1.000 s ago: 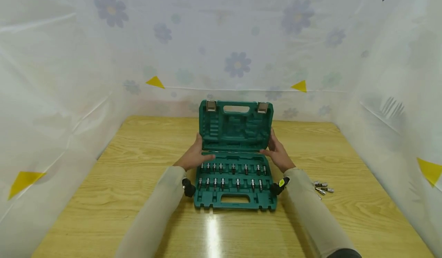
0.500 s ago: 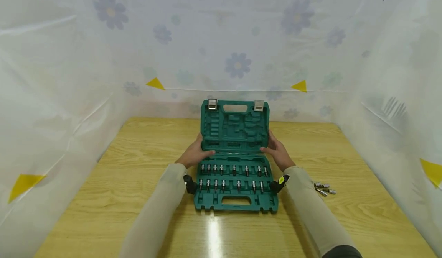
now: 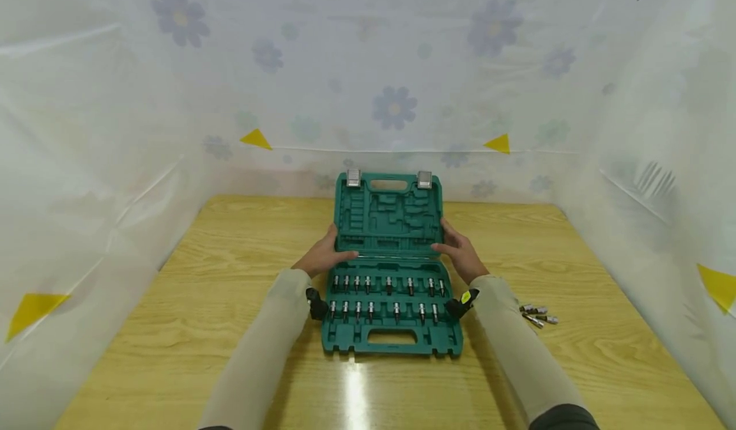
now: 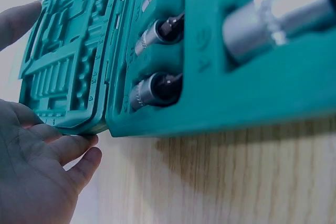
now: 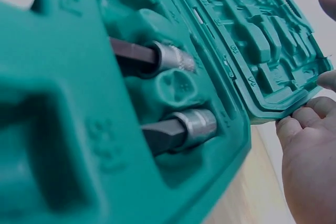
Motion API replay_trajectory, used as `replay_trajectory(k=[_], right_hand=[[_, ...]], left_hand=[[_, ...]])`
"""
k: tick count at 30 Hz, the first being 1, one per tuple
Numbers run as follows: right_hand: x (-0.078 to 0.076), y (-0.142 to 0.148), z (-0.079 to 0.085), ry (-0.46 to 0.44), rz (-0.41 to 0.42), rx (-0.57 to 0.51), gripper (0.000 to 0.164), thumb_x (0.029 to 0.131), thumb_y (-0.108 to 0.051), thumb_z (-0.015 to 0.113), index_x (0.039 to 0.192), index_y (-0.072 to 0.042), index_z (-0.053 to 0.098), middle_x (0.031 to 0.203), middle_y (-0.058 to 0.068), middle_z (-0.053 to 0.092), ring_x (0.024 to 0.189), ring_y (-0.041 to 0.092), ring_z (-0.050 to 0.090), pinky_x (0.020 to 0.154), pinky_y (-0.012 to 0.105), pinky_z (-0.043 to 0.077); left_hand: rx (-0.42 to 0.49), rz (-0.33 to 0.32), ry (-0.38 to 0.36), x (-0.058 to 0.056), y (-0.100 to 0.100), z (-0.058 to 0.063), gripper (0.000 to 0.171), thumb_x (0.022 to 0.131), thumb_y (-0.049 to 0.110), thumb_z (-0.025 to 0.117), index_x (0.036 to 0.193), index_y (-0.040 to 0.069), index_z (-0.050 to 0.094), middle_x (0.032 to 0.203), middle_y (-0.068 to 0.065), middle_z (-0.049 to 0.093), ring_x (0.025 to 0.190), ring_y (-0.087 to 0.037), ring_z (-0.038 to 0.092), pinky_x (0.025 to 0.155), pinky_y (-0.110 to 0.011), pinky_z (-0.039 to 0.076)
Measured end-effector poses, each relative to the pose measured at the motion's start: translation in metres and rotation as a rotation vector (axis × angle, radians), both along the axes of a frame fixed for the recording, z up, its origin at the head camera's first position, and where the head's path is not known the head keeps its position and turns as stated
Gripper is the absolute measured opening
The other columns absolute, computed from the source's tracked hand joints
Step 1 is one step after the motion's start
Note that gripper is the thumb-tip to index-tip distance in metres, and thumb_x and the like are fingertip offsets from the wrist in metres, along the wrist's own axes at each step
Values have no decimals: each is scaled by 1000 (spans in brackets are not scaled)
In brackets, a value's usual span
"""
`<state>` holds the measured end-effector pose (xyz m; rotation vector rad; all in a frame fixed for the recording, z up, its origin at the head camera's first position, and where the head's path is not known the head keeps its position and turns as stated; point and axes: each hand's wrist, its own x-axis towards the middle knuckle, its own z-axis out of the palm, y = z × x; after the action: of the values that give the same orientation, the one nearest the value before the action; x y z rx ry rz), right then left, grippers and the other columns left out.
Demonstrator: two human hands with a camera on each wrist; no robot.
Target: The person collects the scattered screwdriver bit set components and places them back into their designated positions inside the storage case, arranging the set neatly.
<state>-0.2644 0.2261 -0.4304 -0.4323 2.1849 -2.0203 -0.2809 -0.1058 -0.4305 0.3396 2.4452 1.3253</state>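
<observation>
A green plastic socket case [image 3: 393, 349] lies spread on the table, its lid [image 3: 391, 216] raised and leaning back. Two rows of metal bit sockets [image 3: 396, 313] sit in the lower half. My left hand [image 3: 318, 257] touches the lid's left side, the thumb extended over the front near the hinge. On the opposite side, my right hand [image 3: 462, 257] supports the lid's right edge in the same way. Both wrist views show the fingers of my left hand [image 4: 39, 166] and right hand [image 5: 315, 145] against the outside of the lid, thumbs standing off it.
Several loose bit sockets [image 3: 536, 319] lie on the wooden table [image 3: 230, 245], right of my right forearm. Two metal latches [image 3: 424, 179] are on the lid's top edge. White flowered sheeting [image 3: 322, 85] hangs behind the table and at both sides.
The lid has tilted farther back, away from me, with both hands staying at its sides. The lower half, its sockets and the loose pieces keep their places.
</observation>
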Motion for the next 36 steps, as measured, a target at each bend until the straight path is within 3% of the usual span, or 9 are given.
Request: replay_trajectory(k=[12, 24, 36], right_hand=[[-15, 6, -23, -33, 17, -39, 70, 100, -7, 48, 155, -3, 4, 162, 10, -3, 147, 27, -5, 116, 50, 6], [-4, 0, -3, -105, 39, -102, 67, 101, -4, 41, 152, 4, 0, 160, 16, -8, 146, 29, -11, 117, 46, 2], [-5, 1, -10, -110, 47, -101, 66, 102, -5, 40, 152, 4, -2, 160, 17, -10, 146, 31, -13, 117, 47, 1]], left_hand=[[32, 26, -31, -1, -3, -4, 101, 92, 43, 63, 155, 11, -9, 161, -10, -8, 147, -32, 0, 115, -54, 13], [30, 37, -78, -2, -3, -4, 101, 91, 48, 62, 155, 8, -6, 161, -11, -4, 147, -33, 3, 114, -54, 16], [5, 44, -79, -3, -2, -8, 101, 91, 51, 61, 155, 7, -3, 161, -12, -2, 147, -33, 5, 114, -55, 17]])
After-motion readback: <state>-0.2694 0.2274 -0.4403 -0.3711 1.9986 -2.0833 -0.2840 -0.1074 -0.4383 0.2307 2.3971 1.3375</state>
